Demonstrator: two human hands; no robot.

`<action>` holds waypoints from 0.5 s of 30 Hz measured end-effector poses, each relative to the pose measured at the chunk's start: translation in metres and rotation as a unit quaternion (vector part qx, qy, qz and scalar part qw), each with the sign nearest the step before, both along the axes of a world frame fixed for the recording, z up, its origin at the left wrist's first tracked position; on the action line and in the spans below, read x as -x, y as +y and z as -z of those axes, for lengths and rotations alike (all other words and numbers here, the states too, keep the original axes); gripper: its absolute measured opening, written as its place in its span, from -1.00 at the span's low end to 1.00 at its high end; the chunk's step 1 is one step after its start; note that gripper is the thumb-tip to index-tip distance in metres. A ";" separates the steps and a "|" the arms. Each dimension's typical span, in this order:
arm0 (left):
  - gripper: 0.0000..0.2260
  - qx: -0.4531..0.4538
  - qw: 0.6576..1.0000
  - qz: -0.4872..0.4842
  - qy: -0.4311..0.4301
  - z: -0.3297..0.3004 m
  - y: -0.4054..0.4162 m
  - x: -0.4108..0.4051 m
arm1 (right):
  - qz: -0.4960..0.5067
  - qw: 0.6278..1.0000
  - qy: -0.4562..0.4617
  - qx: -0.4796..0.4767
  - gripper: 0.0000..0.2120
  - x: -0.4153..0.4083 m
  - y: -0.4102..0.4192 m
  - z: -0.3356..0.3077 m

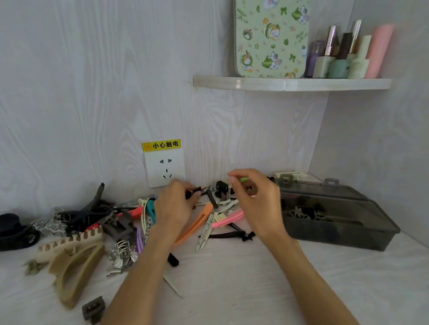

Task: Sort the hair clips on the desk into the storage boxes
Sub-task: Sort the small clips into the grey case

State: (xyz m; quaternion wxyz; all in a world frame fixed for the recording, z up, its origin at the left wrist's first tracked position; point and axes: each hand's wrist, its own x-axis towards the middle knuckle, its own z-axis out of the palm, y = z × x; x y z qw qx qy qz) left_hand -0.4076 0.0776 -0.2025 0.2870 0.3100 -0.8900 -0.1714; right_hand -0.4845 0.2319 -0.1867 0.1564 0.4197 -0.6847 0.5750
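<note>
My two arms come into view from the bottom edge, both bare from forearm to wrist, with no sleeve showing. My left hand (174, 204) and my right hand (256, 200) are bare too: no gloves, rings, watch or bracelet visible. On the right hand one short, unpainted fingernail shows at a fingertip (231, 179).

White desk (240, 297) carries scattered hair clips (77, 264) and a dark storage box (335, 220).
</note>
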 end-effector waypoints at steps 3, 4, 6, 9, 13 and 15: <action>-0.74 -0.034 0.992 0.011 0.118 -0.012 0.007 -0.003 | 0.027 0.999 -0.032 0.033 -0.83 0.009 0.024 -0.013; -0.74 -0.047 0.986 0.028 0.160 -0.018 0.013 -0.002 | 0.038 0.998 -0.040 0.039 -0.82 0.015 0.035 -0.017; -0.78 -0.089 0.966 0.095 0.223 -0.028 0.032 0.004 | 0.073 0.996 -0.048 0.029 -0.82 0.029 0.060 -0.024; -0.82 -0.157 0.939 0.223 0.209 -0.037 0.074 0.023 | 0.145 0.987 -0.062 -0.036 -0.87 0.052 0.097 -0.029; -0.79 -0.127 0.940 0.285 0.137 -0.035 0.123 0.056 | 0.175 0.975 -0.072 -0.115 -0.89 0.067 0.122 -0.023; -0.77 -0.099 0.951 0.275 0.100 -0.031 0.140 0.067 | 0.176 0.972 -0.065 -0.138 -0.89 0.068 0.129 -0.019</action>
